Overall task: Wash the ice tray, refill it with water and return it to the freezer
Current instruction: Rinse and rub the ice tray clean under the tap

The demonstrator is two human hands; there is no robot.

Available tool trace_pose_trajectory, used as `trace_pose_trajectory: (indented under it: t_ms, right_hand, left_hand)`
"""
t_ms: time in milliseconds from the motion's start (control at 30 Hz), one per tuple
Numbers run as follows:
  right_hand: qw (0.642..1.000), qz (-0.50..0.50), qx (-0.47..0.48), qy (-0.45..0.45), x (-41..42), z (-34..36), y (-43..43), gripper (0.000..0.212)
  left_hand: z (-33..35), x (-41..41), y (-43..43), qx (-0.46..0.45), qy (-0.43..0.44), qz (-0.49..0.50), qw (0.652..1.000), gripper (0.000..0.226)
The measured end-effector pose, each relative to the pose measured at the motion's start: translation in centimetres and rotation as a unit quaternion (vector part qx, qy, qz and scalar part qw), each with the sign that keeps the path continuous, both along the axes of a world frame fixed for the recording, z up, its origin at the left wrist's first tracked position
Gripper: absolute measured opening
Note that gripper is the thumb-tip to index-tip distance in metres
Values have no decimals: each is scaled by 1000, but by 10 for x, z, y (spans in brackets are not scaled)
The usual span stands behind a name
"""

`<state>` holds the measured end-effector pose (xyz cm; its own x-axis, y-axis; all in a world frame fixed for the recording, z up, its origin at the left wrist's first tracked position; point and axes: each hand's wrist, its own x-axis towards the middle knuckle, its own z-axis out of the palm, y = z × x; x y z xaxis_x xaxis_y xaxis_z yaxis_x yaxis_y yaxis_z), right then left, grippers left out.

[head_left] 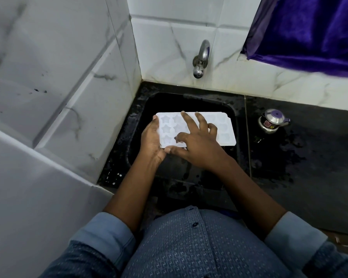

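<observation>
You stand at a black stone bench (309, 157) set into a corner of white marbled tiles, with a dark sink (147, 109) sunk into it and a steel tap (201, 59) on the wall above; no water shows at its spout. A purple curtain (309, 33) hangs at the right, and a small steel kettle (272, 121) sits on the wet bench, well apart from the sink.

You hold the white ice tray (225, 129) level over the basin, star-shaped cells facing up, presumably so drips fall into the sink and the tap's stream can reach it. Your left hand (152, 141) clamps the tray's left end, thumb along the near edge and fingers wrapped beneath, steadying it. Your right hand (199, 143) lies spread across the cells, fingers splayed and grasping nothing, apparently rubbing them clean.

Washing looks to be in hand; refilling and the freezer are not yet done.
</observation>
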<state>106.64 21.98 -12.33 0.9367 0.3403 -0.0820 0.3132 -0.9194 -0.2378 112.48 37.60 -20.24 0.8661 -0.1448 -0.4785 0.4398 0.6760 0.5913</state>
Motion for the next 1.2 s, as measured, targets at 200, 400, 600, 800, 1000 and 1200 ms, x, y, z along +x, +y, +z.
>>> trace_pose_trajectory:
  t_ms: [200,400,600,800,1000,1200]
  right_hand:
    - [1000,2,-1,11,0,1,2,67]
    - [1000,1,-2,9,1,-1,-1,71]
    - [1000,-1,-1,4,1,2,-3,71]
    - [1000,-2,4,7,2,1,-4,71]
    - [1000,2,18,8,2,5,-7,68]
    - [999,10,34,8,3,6,-11,59]
  left_hand:
    - [8,-2,2,37,-2,27,999,59]
    - [11,2,5,39,-5,31,999,61]
    - [12,0,3,43,-2,36,998,58]
    - [9,0,1,40,7,36,999,62]
    - [18,-3,-1,47,-13,38,998,56]
    - [18,-3,-3,42,-17,48,998,59]
